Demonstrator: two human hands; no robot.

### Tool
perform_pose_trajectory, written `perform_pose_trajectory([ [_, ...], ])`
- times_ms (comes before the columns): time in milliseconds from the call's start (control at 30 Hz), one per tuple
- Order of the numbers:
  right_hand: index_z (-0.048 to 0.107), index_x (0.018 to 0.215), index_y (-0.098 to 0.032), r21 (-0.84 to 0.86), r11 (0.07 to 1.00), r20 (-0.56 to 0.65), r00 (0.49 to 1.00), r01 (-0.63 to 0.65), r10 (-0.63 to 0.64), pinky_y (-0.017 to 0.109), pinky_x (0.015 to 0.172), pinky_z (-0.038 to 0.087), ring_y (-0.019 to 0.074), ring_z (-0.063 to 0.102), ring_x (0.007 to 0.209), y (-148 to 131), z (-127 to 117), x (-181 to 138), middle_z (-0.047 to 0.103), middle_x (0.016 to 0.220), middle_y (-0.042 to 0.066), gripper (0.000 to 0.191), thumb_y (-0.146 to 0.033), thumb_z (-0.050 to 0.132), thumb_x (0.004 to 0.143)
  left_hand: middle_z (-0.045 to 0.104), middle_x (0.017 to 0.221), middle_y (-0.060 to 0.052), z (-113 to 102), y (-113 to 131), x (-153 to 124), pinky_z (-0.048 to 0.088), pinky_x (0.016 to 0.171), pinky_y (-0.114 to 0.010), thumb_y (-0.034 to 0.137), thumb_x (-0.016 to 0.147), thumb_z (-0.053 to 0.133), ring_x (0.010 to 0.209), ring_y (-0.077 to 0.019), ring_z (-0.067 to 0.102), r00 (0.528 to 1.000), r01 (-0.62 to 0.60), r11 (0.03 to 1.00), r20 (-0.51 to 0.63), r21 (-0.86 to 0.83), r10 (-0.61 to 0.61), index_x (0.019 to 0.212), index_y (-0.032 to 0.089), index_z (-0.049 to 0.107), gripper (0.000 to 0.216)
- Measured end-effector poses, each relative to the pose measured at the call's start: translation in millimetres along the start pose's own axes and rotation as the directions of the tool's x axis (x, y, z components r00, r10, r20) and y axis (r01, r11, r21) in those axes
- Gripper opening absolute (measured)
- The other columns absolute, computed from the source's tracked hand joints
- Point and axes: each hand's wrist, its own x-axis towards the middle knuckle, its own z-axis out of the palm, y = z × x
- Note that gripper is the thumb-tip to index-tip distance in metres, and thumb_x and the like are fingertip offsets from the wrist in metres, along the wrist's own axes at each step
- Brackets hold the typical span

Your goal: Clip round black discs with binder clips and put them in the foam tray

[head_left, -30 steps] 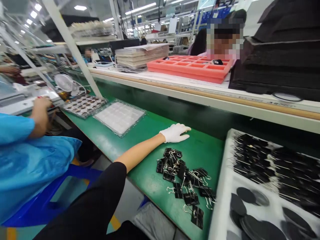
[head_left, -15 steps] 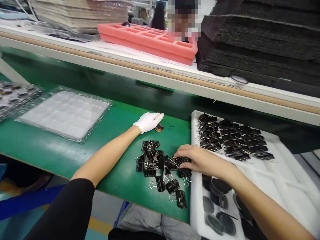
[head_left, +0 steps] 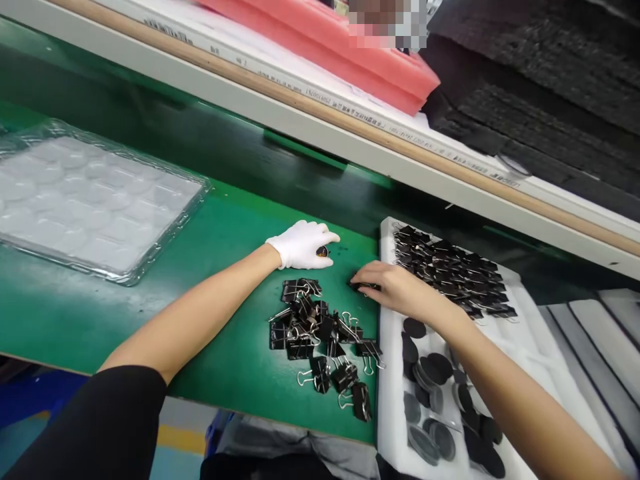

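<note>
My left hand [head_left: 306, 245], in a white glove, rests on the green bench with thumb and fingers curled around a small dark round piece [head_left: 323, 252] with an orange-brown patch. Part of that piece is hidden by the glove. My bare right hand [head_left: 387, 283] pinches a black binder clip [head_left: 356, 285] just above the bench, mostly covered by the fingers. Below both hands lies a loose pile of black binder clips [head_left: 325, 327] with silver wire handles.
At the right, a white foam tray [head_left: 389, 400] holds rows of binder clips [head_left: 450, 267] and several dark discs [head_left: 440, 440]. A clear plastic tray [head_left: 100, 193] lies left. Behind runs a shelf edge [head_left: 300, 100] with pink foam [head_left: 350, 60] and stacked black sheets [head_left: 540, 87].
My right hand has risen from the pile toward the round piece, carrying a binder clip. My left fingers have spread around the round piece. The view has tilted and shifted downward.
</note>
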Motion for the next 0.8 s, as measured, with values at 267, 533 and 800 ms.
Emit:
perform_pose_trajectory([
  [267, 0.073, 0.107, -0.023, -0.118, 0.954, -0.079, 0.960, -0.275, 0.267, 0.039, 0.080, 0.060, 0.0247, 0.070, 0.091, -21.4, -40.3, -76.5, 0.071, 0.103, 0.009, 0.021, -0.033, 0.055, 0.102, 0.071, 0.116, -0.011, -0.4, 0.5, 3.2, 0.046, 0.086, -0.039, 0.056, 0.092, 0.059, 0.105, -0.0319, 0.068, 1.000, 0.021, 0.999, 0.002, 0.046, -0.021, 0.144, 0.021, 0.058, 0.063],
  [533, 0.070, 0.126, -0.022, -0.097, 0.954, -0.149, 0.952, -0.284, 0.268, 0.044, 0.087, 0.061, 0.0278, 0.069, 0.103, -5.4, 18.6, -140.9, 0.068, 0.116, 0.013, 0.034, -0.016, 0.054, 0.097, 0.071, 0.119, -0.010, -0.5, 1.0, 5.4, 0.047, 0.086, -0.039, 0.057, 0.094, 0.056, 0.105, -0.0311, 0.068, 0.998, 0.058, 0.996, -0.004, 0.068, -0.058, 0.143, 0.022, 0.058, 0.061],
  [800, 0.069, 0.121, -0.024, 0.003, 0.984, -0.603, 0.785, -0.180, 0.146, 0.037, 0.090, 0.057, 0.0224, 0.070, 0.103, -18.4, 2.5, -71.2, 0.072, 0.113, 0.007, 0.026, -0.017, 0.054, 0.100, 0.071, 0.130, -0.010, -0.9, 0.5, 1.1, 0.048, 0.099, -0.043, 0.056, 0.089, 0.065, 0.116, -0.0322, 0.066, 0.998, 0.040, 0.998, -0.042, -0.039, -0.042, 0.156, 0.022, 0.041, 0.079],
])
